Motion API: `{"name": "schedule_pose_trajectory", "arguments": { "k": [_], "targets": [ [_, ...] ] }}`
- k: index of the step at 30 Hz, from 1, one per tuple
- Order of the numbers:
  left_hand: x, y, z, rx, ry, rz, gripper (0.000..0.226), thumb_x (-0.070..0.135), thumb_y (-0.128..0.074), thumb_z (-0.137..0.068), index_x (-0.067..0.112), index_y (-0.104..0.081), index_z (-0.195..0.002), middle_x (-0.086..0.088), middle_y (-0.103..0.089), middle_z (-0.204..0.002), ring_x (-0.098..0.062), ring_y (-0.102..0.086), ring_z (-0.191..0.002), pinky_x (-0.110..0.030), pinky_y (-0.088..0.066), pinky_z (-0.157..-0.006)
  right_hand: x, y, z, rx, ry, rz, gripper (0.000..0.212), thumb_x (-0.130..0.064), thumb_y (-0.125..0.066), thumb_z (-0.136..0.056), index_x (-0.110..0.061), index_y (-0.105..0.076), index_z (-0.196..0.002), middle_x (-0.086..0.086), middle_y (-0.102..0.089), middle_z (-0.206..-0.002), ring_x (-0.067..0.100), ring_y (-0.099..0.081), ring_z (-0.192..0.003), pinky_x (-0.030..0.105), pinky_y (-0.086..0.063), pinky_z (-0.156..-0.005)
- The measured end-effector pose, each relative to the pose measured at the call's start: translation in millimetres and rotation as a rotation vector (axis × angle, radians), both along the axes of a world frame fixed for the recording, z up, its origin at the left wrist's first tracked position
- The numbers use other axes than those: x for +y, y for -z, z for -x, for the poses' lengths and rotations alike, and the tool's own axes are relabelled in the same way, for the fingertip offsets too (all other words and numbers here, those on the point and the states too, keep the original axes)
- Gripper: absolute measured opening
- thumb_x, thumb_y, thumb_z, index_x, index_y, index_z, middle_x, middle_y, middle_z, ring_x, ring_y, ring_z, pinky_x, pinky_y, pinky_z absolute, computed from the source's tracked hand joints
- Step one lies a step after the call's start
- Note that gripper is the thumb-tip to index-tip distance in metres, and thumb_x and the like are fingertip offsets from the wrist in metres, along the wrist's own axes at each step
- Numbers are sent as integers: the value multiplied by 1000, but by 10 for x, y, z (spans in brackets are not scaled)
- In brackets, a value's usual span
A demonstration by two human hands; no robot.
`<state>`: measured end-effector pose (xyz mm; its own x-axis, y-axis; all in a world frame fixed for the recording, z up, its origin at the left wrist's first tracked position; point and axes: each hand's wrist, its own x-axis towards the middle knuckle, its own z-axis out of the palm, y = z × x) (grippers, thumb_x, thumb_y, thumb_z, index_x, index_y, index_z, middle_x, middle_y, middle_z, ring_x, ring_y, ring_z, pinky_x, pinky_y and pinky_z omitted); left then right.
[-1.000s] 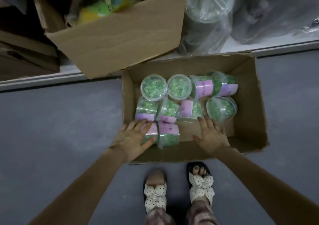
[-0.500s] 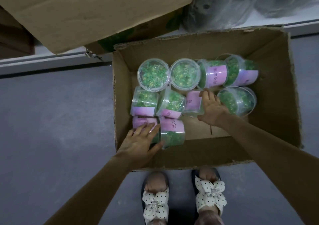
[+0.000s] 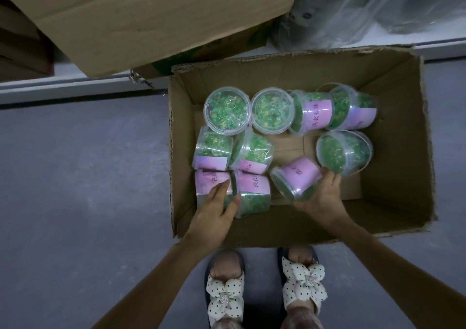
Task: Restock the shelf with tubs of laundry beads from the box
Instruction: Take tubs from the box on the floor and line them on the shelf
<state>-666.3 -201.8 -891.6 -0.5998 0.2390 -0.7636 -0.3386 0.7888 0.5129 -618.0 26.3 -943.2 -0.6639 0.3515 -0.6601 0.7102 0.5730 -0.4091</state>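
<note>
Below us, an open cardboard box sits on the grey floor, holding clear tubs of green laundry beads with pink labels. Our right hand has its grip closed around one tilted tub near the box's middle — our left hand clasps the near-left tub, lying on its side against its neighbour.

A large closed cardboard carton juts over the grey floor at far left. Clear plastic-wrapped goods lie far right. 2 polka-dot bow slippers stand nearest.
</note>
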Motion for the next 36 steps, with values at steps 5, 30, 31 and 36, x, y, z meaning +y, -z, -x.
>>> {"name": "schedule_pose_trajectory", "arguments": {
  "k": [5, 30, 31, 36],
  "targets": [
    [317, -161, 122, -211, -404, -122, 49, 44, -34, -97, 22, -37, -141, 2, -38, -145, -17, -32, -135, -21, -23, -98, -290, -201, -120, 350, 63, 56, 97, -1, -84, -59, 1, -26, -137, 13, -33, -129, 25, -35, -125, 41, -34, -109],
    [38, -350, 631, 299, -114, 187, 94, 49, -80, -60, 18, -31, -135, -1, -42, -123, -20, -47, -112, -40, -45, -96, -375, -177, -365, 230, -248, 25, 72, -36, -50, -92, -7, -16, -148, 15, -18, -148, 24, -25, -136, 32, -22, -113],
    [30, -380, 646, 357, 32, 237, 100, 52, -78, -60, 18, -26, -138, -2, -40, -125, -21, -45, -115, -39, -44, -96, -319, -119, -350, 199, -332, -17, 70, -24, -54, -91, -8, -17, -148, 17, -21, -148, 29, -30, -134, 35, -26, -112],
    [58, -412, 628, 472, 517, 421, 108, 57, -67, -71, 17, 1, -147, -4, -26, -136, -22, -33, -121, -36, -36, -100, -265, 104, -75, 255, -975, -282, 102, 4, -70, -48, -11, -29, -140, 17, -56, -130, 38, -57, -115, 54, -50, -89]
  ]
}}
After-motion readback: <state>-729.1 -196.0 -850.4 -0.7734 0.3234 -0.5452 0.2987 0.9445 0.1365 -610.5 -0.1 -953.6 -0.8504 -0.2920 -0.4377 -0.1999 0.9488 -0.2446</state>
